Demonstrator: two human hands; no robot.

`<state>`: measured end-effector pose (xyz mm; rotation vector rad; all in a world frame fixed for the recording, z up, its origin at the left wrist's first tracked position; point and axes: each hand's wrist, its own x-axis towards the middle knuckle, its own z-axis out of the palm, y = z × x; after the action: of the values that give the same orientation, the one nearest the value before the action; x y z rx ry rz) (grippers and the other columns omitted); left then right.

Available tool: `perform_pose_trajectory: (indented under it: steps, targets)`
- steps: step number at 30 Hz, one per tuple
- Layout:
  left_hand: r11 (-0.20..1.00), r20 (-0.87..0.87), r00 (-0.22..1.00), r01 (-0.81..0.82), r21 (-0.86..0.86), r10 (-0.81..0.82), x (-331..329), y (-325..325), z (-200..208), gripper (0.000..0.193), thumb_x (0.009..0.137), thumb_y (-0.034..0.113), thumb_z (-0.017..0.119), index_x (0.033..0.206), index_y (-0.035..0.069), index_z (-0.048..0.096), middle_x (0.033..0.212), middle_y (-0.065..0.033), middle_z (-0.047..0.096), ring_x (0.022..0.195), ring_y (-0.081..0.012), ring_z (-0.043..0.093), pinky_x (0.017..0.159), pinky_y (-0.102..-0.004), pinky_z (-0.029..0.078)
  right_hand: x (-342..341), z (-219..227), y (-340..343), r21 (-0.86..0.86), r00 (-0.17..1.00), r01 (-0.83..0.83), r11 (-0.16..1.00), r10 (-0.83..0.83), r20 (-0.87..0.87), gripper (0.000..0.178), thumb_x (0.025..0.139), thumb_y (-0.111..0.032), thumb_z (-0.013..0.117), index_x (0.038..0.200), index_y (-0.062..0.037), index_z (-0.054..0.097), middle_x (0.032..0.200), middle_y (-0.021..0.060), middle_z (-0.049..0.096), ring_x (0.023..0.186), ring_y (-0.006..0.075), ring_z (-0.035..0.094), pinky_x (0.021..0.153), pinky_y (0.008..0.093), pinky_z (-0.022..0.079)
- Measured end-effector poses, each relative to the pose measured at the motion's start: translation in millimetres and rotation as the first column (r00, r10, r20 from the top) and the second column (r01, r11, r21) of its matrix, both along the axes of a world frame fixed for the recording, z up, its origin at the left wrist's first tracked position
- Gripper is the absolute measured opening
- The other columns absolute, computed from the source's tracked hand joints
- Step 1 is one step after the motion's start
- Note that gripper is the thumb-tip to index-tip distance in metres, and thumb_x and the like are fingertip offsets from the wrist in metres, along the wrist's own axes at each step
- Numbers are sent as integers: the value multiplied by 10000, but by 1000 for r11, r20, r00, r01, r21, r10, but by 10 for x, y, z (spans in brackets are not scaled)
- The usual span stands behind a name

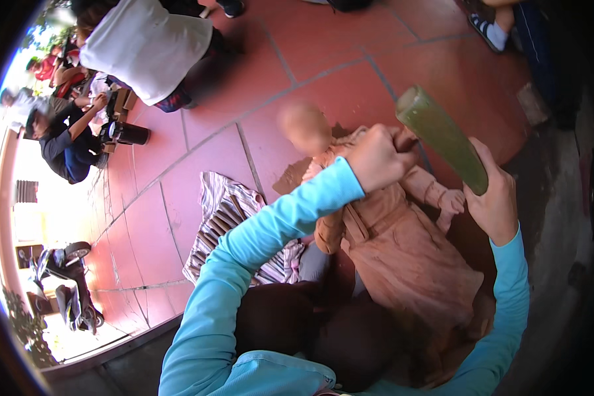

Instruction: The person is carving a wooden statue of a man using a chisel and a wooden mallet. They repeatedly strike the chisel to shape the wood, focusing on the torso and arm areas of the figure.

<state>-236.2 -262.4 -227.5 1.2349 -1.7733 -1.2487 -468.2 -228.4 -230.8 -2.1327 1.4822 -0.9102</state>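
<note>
In front of me lies a carved figure (402,244), orange-brown, with a round head, bent arms and a long pleated garment. My left hand (379,158) is closed in a fist over the figure's upper chest. What it grips, if anything, is hidden by the fingers. To its right, my right hand (498,198) is wrapped round the lower end of a thick green club (442,135), a smooth rod with a flat round top. The club is tilted up and leftward, its top near my left fist. Light blue sleeves cover both my arms.
Left of the figure a striped cloth (211,188) lies on red floor tiles, bearing several brown stick-like handles (223,221). A person in a white top (148,49) is at the upper left. Beyond, another person in dark clothes (69,142) crouches. A motorbike (69,284) stands far left.
</note>
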Motion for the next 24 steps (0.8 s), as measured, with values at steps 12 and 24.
perform_pose_trajectory:
  steps: [12,24]
  targets:
    - [995,62,996,-68,76,64,124,-13,-63,283,748,174,641,658,-40,478,552,-132,454,530,-192,477,531,-394,406,89,23,-9,-1,998,-22,1000,22,53,572,748,76,594,1294,-54,481,1061,227,637,945,394,642,779,417,503]
    - [955,-385,881,-201,221,274,208,85,359,232,837,55,620,672,64,457,514,7,428,375,-81,373,355,-251,260,1,-51,33,59,987,44,997,-53,155,553,770,26,629,1299,-21,474,1109,207,636,1037,326,640,837,376,499]
